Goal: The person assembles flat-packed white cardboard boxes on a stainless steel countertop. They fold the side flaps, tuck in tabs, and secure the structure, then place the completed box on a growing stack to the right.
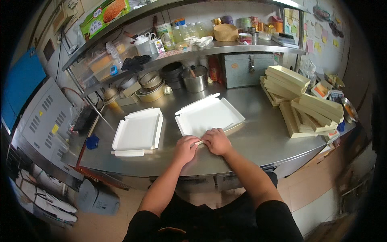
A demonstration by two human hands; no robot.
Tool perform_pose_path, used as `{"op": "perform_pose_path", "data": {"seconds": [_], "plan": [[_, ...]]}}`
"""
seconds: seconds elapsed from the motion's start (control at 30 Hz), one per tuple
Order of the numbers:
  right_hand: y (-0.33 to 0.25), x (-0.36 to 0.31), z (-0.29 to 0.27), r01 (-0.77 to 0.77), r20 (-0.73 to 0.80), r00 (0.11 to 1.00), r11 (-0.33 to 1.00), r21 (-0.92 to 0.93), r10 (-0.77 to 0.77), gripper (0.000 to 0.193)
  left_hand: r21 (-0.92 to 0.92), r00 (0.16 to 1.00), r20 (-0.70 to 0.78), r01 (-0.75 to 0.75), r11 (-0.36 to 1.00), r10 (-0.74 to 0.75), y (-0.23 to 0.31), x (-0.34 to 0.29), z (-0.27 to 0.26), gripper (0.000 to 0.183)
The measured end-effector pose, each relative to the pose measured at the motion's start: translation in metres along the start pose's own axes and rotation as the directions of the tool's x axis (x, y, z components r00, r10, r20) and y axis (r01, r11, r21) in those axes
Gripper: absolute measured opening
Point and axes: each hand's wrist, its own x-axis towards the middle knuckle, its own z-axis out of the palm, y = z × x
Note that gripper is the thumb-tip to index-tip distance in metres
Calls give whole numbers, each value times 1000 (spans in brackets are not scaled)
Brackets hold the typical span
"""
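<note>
A white cardboard box blank point(209, 115), partly folded into a shallow tray, lies in front of me on the steel table. My left hand point(186, 149) and my right hand point(217, 141) meet at its near edge, fingers closed on the folded cardboard between them. The right side of the blank stands up as a low wall, and a flap sticks out at its far edge. To the left rests a stack of flat white box blanks point(138, 131) with creased edges and corner tabs. My fingertips partly hide the near corner being gripped.
Folded cream box trays point(314, 109) are piled on the table's right side. A grey metal chest point(248, 68), a steel pot point(194, 78) and round baking tins point(151, 86) stand along the back. Shelves point(193, 52) with bottles and tubs overhang the rear. A grey bin point(96, 197) stands lower left.
</note>
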Motion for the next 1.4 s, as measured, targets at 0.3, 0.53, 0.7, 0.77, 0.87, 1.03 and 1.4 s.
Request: {"op": "perform_pose_path", "data": {"seconds": [0.3, 0.53, 0.7, 0.77, 0.87, 1.03, 1.4], "plan": [[5, 2, 0, 37, 141, 988, 974, 222, -70, 16, 79, 974, 221, -79, 994, 60, 36, 5, -33, 31], [9, -4, -9, -77, 240, 971, 919, 386, -19, 47, 130, 666, 745, -114, 985, -21, 38, 57, -55, 44], [8, -8, -16, -42, 218, 974, 906, 422, -57, 60, 78, 616, 784, 17, 997, -72, 48, 68, -51, 45], [11, -8, -15, -48, 208, 977, 888, 457, -54, 60, -6, 670, 738, -107, 994, 76, 39, 62, -50, 38], [5, -5, -22, -59, 249, 967, 889, 453, -63, 58, -45, 773, 555, -342, 939, 308, 21, 47, -50, 30], [13, -2, -10, 124, 209, 958, 940, 317, -197, 55, -16, 846, 436, -334, 943, 307, -3, 24, -35, 26], [11, 16, -21, 117, 372, 905, 962, 248, -206, 46, -94, 891, 235, -377, 921, 389, -14, 11, -27, 35]]}}
